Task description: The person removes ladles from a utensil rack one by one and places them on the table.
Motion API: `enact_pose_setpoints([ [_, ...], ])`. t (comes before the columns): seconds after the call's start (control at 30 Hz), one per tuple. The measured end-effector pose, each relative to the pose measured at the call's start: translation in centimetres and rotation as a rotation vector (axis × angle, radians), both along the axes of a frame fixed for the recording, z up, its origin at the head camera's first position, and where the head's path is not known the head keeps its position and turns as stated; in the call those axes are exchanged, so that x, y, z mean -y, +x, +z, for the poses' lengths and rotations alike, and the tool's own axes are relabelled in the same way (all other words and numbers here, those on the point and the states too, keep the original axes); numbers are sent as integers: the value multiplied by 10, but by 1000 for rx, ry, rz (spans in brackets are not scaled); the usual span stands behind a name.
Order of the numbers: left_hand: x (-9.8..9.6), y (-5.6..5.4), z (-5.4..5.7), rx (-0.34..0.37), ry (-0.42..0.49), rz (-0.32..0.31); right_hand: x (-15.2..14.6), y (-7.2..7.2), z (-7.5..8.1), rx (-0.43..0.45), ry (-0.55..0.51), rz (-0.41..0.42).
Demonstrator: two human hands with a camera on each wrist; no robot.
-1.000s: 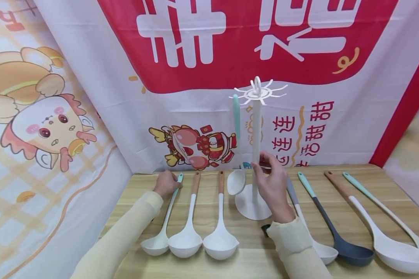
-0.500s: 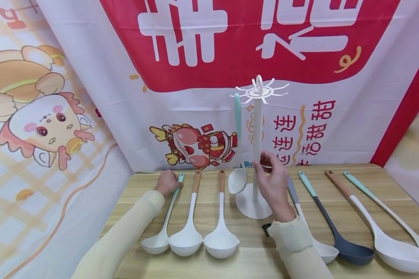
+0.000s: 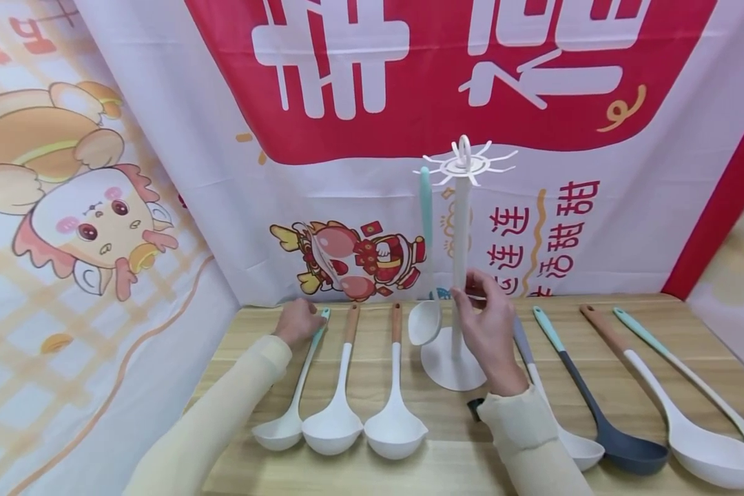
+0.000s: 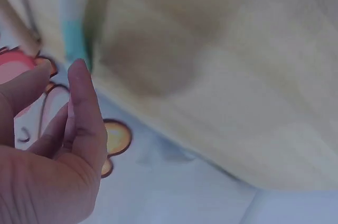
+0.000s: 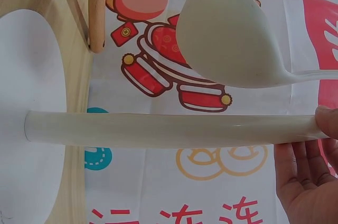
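Upright on the table is a white utensil stand [image 3: 461,241] with a round base and a ring of hooks on top. My right hand [image 3: 488,324] holds its pole between thumb and fingers, as the right wrist view [image 5: 309,168] shows. A white ladle [image 3: 424,322] with a mint handle hangs from a hook on the stand's left. My left hand [image 3: 297,324] is at the handle end of the leftmost lying ladle [image 3: 283,428], white with a mint grip. In the left wrist view one fingertip overlaps that mint end [image 4: 75,42], and the thumb stands apart from it.
Two white ladles with wooden grips [image 3: 333,424] lie left of the stand. Several more lie on the right, among them a dark grey ladle [image 3: 626,444] and a large white one [image 3: 713,448]. Behind the wooden table [image 3: 459,475] hangs a printed cloth [image 3: 322,186].
The whole head view shifts slightly to the right. Both hands keep their places at the pole and the mint handle, and the hanging ladle stays on its hook.
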State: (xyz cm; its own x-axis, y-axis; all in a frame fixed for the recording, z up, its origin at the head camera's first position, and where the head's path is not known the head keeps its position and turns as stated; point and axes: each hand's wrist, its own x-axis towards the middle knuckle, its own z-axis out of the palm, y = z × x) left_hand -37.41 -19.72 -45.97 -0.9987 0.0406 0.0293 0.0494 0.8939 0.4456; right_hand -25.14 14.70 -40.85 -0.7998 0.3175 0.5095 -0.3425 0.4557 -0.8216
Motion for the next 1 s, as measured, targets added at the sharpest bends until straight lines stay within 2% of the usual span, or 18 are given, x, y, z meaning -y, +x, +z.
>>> enact_pose_setpoints([
  [0.13, -12, 2, 25, -59, 76, -62, -1, 1, 1, 1, 14, -14],
  [0.23, -31, 6, 45, -117, 172, -121, -2, 1, 1, -1, 19, -16],
  [0.47, -84, 31, 99, -241, 438, -268, -1, 3, 1, -1, 6, -6],
  [0.6, -113, 48, 124, -305, 595, -344, -1, 3, 1, -5, 5, -2],
  [0.83, -156, 71, 156, -443, 829, -510, -1, 1, -1, -2, -11, 8],
  [0.9, -166, 74, 162, -459, 880, -533, -2, 0, -1, -8, -18, 18],
  [1.0, -177, 77, 168, -472, 921, -531, -2, 0, -2, -20, -22, 26],
])
